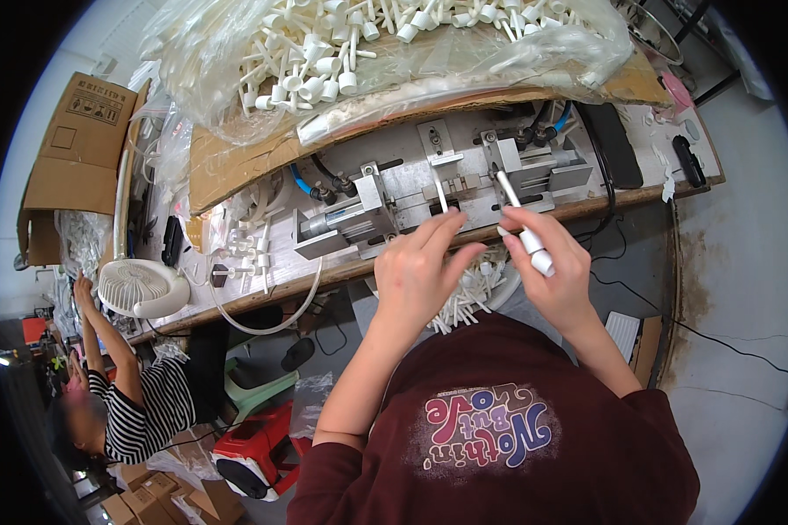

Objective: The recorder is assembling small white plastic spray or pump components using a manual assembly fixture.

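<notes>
My right hand [559, 273] is closed on a white capped plastic stem [532, 245], with its wide end toward my palm. A slim white rod [507, 187] reaches from my right fingertips toward the metal jig; whether it joins the held piece I cannot tell. My left hand [418, 273] is at the front of the jig, thumb apart from the fingers, with nothing visible in it. Just beyond its fingertips, a white stem [441, 194] stands in the centre of the metal clamping jig [464, 179]. A container of similar white pieces [477, 293] sits below my hands, partly hidden.
A large heap of white capped stems [324, 61] lies in clear plastic on cardboard behind the jig. Metal cylinders [346, 219] with blue and black hoses flank the jig. A white fan [144, 287] stands left, near a co-worker in a striped shirt [153, 411]. A black tray [611, 144] lies right.
</notes>
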{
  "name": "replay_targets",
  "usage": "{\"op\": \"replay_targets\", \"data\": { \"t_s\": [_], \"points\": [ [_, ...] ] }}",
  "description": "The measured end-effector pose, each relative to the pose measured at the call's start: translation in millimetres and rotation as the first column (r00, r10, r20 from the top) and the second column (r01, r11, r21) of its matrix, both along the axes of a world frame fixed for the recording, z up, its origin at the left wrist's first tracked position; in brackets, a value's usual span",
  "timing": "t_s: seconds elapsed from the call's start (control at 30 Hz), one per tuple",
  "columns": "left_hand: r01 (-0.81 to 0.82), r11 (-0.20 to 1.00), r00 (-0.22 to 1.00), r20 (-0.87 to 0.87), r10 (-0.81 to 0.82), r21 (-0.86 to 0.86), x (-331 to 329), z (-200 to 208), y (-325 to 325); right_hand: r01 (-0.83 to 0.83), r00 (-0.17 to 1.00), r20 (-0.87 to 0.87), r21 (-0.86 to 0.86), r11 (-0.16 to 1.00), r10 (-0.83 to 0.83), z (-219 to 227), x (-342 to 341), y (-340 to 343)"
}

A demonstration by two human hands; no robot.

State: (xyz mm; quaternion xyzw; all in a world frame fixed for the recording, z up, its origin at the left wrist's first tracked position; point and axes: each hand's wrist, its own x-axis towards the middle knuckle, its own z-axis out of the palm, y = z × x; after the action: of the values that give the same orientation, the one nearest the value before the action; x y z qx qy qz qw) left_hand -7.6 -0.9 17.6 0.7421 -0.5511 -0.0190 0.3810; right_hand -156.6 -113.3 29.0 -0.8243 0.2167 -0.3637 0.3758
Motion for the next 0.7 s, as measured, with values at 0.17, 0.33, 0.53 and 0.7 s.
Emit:
{"op": "replay_targets", "data": {
  "t_s": [0.17,0.33,0.53,0.7],
  "points": [
    [0.089,0.965,0.95,-0.271,-0.157,-0.248,-13,19,3,-0.182,0.983,-0.069,-0.215,0.959,0.171,-2,11,8],
    [0.092,0.967,0.968,-0.208,-0.142,-0.236,-6,17,6,-0.204,0.977,0.013,-0.226,0.952,0.213,-7,16,9],
    [-0.142,0.953,0.97,-0.228,0.081,-0.267,-4,12,5,-0.133,0.989,-0.067,-0.038,0.99,0.131,-9,6,-5],
    [-0.201,0.957,0.936,-0.328,0.126,-0.208,6,9,6,-0.203,0.979,-0.01,-0.003,0.979,0.203,1,-1,-10]
  ]
}}
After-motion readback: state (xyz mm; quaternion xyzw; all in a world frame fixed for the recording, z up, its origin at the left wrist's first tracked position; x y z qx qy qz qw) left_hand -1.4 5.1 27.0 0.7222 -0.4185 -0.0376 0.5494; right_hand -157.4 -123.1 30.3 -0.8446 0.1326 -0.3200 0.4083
